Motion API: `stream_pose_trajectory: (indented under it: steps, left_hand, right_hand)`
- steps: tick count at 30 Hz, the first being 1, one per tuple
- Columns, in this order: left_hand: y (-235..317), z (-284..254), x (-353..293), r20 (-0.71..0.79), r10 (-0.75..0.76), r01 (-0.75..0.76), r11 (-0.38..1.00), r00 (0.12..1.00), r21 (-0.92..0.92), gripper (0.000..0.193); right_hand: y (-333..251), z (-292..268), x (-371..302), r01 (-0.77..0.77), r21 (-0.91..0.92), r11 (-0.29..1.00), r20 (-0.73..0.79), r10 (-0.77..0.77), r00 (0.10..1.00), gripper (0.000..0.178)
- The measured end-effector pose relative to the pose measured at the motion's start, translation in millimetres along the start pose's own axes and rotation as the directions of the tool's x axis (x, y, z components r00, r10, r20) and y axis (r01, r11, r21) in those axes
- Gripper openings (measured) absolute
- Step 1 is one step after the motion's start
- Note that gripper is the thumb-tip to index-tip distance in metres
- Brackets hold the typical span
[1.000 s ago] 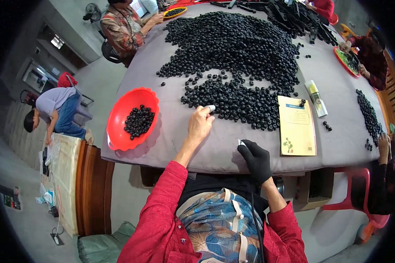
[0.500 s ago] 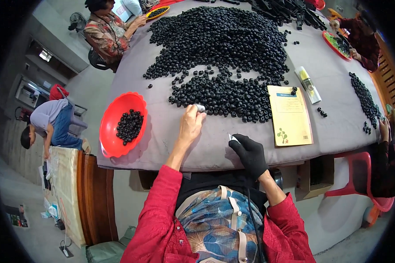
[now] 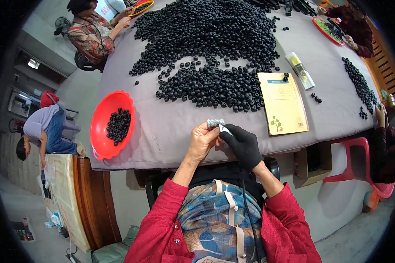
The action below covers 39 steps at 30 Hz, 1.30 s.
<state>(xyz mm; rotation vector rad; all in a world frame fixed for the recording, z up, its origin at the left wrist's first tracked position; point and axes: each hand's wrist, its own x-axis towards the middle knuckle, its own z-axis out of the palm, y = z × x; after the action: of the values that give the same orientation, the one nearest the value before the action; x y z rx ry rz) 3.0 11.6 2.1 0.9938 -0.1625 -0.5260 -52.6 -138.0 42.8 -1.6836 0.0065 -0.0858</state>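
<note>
My left hand (image 3: 201, 143), bare, is closed with its fingertips together near the table's front edge. A silvery grey wrapping (image 3: 215, 123) sits at its fingertips, seemingly around a finger. What the fingers pinch is hidden. Against them comes my right hand (image 3: 245, 148), in a black glove, closed on a small white pointed piece (image 3: 225, 130) whose tip touches or nearly touches the wrapping. Beyond both hands lies a heap of small round black parts with holes (image 3: 210, 87), with a far larger pile (image 3: 206, 35) behind it.
A red scalloped bowl (image 3: 102, 127) with black parts stands at left. Right of the heap lie a yellow booklet (image 3: 289, 116) and a clear-and-white pack (image 3: 300, 70). Several people sit around the grey-covered table (image 3: 162, 153); another bends at far left (image 3: 52, 127). A red chair (image 3: 353, 160) stands at right.
My left hand has drawn back from the heap's front edge toward me and met my right hand, which shifted slightly left and up. The whole view has shifted a little.
</note>
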Motion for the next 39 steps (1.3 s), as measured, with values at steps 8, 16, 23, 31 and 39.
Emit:
stream_pose_trajectory:
  steps: [8,16,23,31,39]
  left_hand:
    - [2.2,0.0,-0.3,-0.044,0.014,-0.021,0.989,0.999,-0.148,0.015]
    - [-2.3,-3.3,-0.4,-0.055,0.018,-0.022,0.996,0.998,-0.081,0.015]
    - [-3.6,-1.9,-0.7,-0.068,0.003,-0.009,0.997,0.998,-0.077,0.013]
    - [0.2,-0.4,-0.9,-0.062,-0.004,0.0,0.998,0.998,-0.064,0.012]
    - [1.0,0.2,-1.9,-0.065,-0.002,-0.001,0.999,0.998,-0.044,0.012]
  right_hand:
    - [7.6,0.7,-1.5,0.068,-0.114,0.991,-0.001,-0.069,0.998,0.027]
    - [11.0,0.5,-1.4,0.069,-0.11,0.991,-0.006,-0.07,0.998,0.028]
    - [12.7,-1.4,0.5,0.123,-0.195,0.973,0.035,-0.118,0.992,0.029]
    - [5.5,-2.2,0.5,0.081,-0.219,0.972,0.055,-0.07,0.996,0.024]
    - [2.6,-2.4,0.9,0.01,-0.221,0.975,0.078,0.007,0.997,0.025]
